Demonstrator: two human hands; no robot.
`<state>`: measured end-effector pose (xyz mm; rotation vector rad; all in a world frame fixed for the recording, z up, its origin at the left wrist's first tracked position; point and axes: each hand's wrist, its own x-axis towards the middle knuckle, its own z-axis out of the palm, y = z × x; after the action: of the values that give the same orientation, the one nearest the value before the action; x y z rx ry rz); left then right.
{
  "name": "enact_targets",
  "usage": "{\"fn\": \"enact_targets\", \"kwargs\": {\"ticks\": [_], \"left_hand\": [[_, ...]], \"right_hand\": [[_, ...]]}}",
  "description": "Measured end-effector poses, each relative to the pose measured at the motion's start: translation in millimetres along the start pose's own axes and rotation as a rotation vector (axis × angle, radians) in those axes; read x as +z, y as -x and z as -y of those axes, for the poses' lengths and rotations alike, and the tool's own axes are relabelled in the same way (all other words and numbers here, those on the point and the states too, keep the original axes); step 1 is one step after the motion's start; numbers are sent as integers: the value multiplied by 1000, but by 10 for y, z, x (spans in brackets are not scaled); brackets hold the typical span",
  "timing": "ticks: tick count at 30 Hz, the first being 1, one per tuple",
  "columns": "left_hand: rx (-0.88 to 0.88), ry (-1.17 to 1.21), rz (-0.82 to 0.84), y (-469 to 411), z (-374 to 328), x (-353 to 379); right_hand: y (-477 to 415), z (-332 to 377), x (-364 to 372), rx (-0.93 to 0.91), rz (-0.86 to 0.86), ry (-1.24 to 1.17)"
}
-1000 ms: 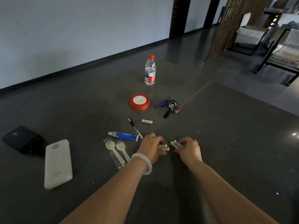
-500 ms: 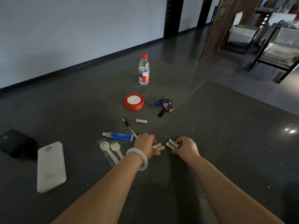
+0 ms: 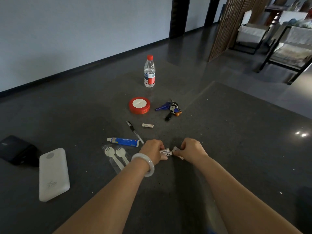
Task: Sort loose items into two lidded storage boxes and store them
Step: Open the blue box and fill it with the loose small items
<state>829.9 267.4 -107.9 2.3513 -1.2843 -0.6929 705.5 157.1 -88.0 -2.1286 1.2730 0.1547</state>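
Both hands rest on the dark stone table near its middle. My left hand [image 3: 152,150], with a white bangle on the wrist, is closed on two white batteries [image 3: 166,152]. My right hand [image 3: 190,150] grips another pair of white batteries [image 3: 176,150], whose ends almost touch the left pair. A single loose battery [image 3: 147,125] lies further away. No storage box is in view.
On the table lie a pen [image 3: 135,132], a blue ointment tube [image 3: 124,141], wrapped plastic sporks [image 3: 115,156], a red tape roll [image 3: 139,105], a key bunch [image 3: 170,109], a water bottle [image 3: 149,72], a white power bank [image 3: 53,174] and a black pouch [image 3: 16,150].
The hands have drawn closer together, so the two pairs of batteries now nearly meet. The camera has shifted slightly; the other items stay put.
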Motion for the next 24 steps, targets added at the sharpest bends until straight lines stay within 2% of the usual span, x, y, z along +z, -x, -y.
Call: {"fn": "enact_targets", "kwargs": {"ticks": [6,18,24], "left_hand": [[1,7,-27,16,5,6],[-58,-19,-21,6,-76,50],[-54,7,-78,15,-34,100]], "right_hand": [[53,-28,3,-23,64,37],[112,-225,84,-34,-45,-136],[137,-284,97,-69,-64,-157]]}}
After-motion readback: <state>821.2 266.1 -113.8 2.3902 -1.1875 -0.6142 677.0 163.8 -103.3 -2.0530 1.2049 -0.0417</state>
